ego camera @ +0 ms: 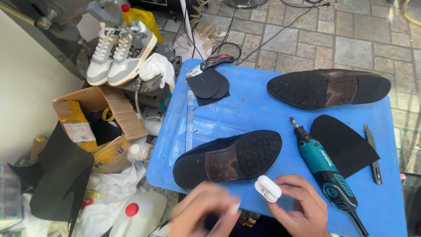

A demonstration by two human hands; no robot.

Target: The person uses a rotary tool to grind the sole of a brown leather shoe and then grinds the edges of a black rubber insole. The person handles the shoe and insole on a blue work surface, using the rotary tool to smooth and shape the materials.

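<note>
My right hand (300, 208) holds a small white earbud case (268, 188) with its lid open, at the front edge of the blue table (245, 109). Beside it my left hand (201, 213) is blurred, with a small white object at its fingertips. Just above the hands a black shoe (228, 158) lies sole up. A second black shoe (329, 87) lies sole up at the far right. A teal rotary tool (324, 169) lies right of the near shoe, next to a black rubber sole sheet (342, 145).
Black rubber cut-outs and a utility knife (209, 79) lie at the table's far left. A metal tool (373, 156) rests by the right edge. Left of the table are a cardboard box (92, 127), white sneakers (118, 50), a white jug (136, 215) and black scraps.
</note>
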